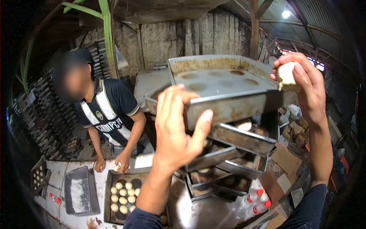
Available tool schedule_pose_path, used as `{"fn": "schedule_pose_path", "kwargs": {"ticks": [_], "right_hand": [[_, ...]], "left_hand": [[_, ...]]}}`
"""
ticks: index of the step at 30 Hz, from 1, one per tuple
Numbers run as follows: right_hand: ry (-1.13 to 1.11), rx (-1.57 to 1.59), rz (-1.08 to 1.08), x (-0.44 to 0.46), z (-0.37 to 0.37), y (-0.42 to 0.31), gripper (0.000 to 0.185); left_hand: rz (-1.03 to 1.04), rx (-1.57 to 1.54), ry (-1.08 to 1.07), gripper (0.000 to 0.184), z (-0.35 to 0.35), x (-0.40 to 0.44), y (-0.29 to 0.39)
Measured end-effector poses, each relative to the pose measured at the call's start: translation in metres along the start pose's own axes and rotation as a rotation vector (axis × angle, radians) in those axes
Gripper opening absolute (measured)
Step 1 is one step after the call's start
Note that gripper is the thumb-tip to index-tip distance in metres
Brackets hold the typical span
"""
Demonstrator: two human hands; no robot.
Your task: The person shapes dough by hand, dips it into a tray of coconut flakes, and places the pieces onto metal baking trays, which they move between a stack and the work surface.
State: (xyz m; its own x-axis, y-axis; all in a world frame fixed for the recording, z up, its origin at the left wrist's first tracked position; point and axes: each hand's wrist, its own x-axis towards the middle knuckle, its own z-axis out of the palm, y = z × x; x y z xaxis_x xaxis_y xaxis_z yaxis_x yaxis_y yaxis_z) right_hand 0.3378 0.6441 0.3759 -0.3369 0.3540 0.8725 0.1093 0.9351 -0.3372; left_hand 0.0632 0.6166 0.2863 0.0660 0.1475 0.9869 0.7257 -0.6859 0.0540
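Observation:
My left hand grips the near rim of the top baking tray, its fingers over the edge and its thumb against the outer wall. This metal tray sits tilted on a stack of other trays, and dark round marks show on its floor. Raised at the right, above the tray's right corner, my right hand is closed around a pale, soft lump. The lump has a ragged lower edge; whether it is dough or a greasy cloth I cannot tell.
Crisscrossed baking trays rise beneath the top one. Another person holds a dough ball over a tray of dough balls. A grey bin contains white powder. Red-capped bottles stand at the table's right; cardboard lies beyond.

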Motion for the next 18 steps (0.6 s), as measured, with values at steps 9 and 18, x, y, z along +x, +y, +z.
{"fn": "schedule_pose_path", "kwargs": {"ticks": [9,18], "right_hand": [[-0.390,-0.243,0.245,0.127,0.020,0.108,0.033],[-0.883,-0.494,0.567,0.120,0.039,0.156,0.080]], "left_hand": [[0.007,-0.008,0.030,0.027,0.014,0.000,0.025],[-0.055,-0.020,-0.012,0.028,0.011,-0.003,0.030]]}}
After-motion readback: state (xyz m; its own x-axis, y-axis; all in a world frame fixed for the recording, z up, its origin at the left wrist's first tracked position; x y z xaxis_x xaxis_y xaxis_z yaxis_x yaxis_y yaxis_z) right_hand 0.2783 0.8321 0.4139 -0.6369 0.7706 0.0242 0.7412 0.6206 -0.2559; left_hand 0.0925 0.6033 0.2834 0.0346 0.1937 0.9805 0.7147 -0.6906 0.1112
